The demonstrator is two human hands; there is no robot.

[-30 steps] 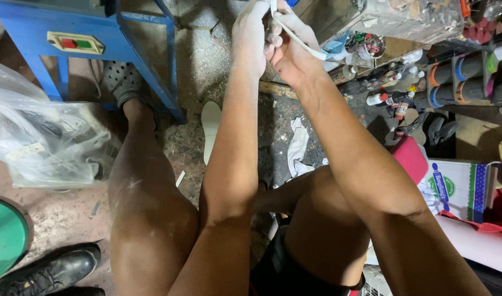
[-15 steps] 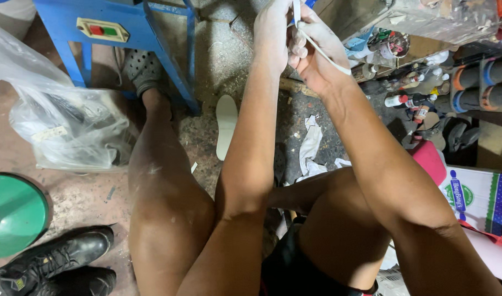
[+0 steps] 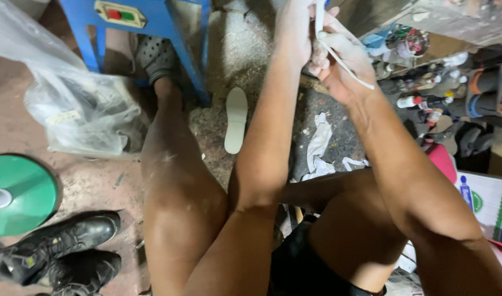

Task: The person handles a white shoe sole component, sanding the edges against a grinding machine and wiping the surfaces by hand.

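Both my hands are raised together at the top of the view. My right hand [image 3: 343, 60] is closed around a thin white strip [image 3: 347, 64] that runs diagonally down across its fingers. My left hand [image 3: 296, 27] presses against the same strip from the left; its fingers are partly cut off by the top edge. What the strip is attached to is out of view. Below the hands, on the dirty floor, lies a pale shoe insole [image 3: 235, 119]. My bare legs fill the middle of the view.
A blue metal stand [image 3: 177, 33] is at top left, a clear plastic bag [image 3: 81, 104] beside it. A green round base [image 3: 20, 192] and black leather shoes [image 3: 59, 246] lie at lower left. White rags [image 3: 319, 145], bottles and clutter [image 3: 426, 98] crowd the right.
The view has shifted so everything sits further right and lower. My hands stay together on the white strip, working it near the top edge.
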